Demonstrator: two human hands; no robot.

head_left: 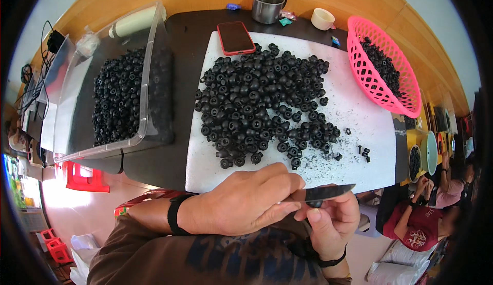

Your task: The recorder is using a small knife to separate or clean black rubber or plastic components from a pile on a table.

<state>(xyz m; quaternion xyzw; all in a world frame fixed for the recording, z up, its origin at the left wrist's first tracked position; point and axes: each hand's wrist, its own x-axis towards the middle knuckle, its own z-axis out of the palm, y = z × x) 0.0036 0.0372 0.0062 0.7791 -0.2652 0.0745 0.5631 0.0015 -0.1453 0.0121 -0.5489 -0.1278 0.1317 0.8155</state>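
Observation:
My left hand (251,197) is closed round a small knife, with a black band on its wrist. The knife's blade (334,191) points right and crosses in front of my right hand (331,218). Between the thumb and fingers of that right hand is a small round black plastic part (315,203), lying against the blade's lower edge. Just beyond my hands a white foam board (372,146) bears a big heap of similar black parts (246,105). Black shavings (313,164) and a few small black offcuts (364,153) are scattered at the board's near right.
A clear plastic bin (146,84) of black parts stands left. A pink basket (358,69) with small black pieces is at the right. A red-cased phone (236,37), metal mug (267,7) and tape roll (322,19) lie at the back. People (418,223) sit at the right.

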